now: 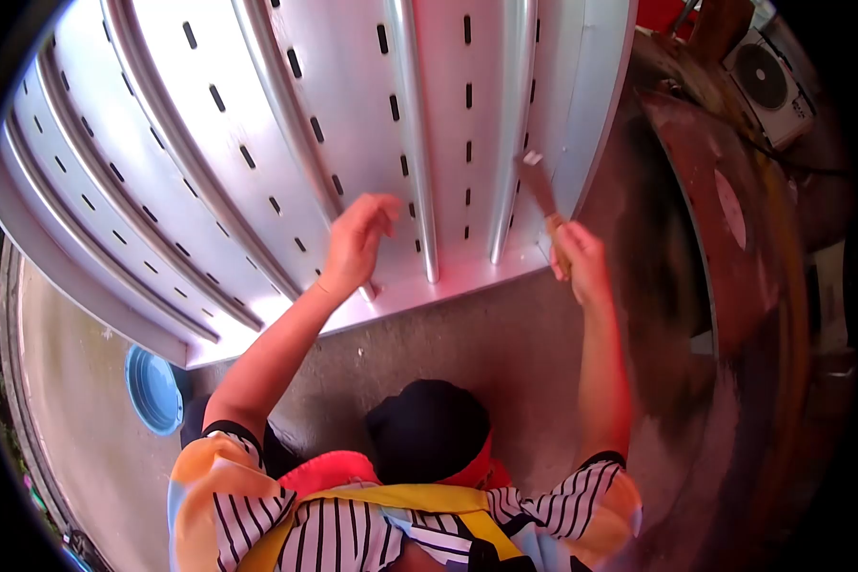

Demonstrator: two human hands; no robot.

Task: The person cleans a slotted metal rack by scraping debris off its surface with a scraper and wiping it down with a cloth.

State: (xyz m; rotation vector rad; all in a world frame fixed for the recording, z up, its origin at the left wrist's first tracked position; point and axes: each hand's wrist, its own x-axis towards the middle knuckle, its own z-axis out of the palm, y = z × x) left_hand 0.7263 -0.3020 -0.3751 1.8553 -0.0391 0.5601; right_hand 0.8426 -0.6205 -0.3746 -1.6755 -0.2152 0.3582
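Right hand point(580, 259): fingers wrapped round the handle of a scraper point(541, 188), blade pointing up and away. Blade is blurred, over the right side of a slotted metal panel point(353, 95), near the rightmost bar point(513, 143); contact with the metal can't be told. Left hand point(357, 243): fingers loosely bent, partly open, nothing seen in it; over the panel's near edge, between two bars. Whether it touches, can't tell.

Panel fills the upper view, its near edge above the floor point(467, 334). Blue basin point(157, 386) beside the near left corner.

Step in hand, as I judge it: blade work on the panel. Next move probably calls for a steady wrist, the blade set low against the metal, and the left hand clear of its path.
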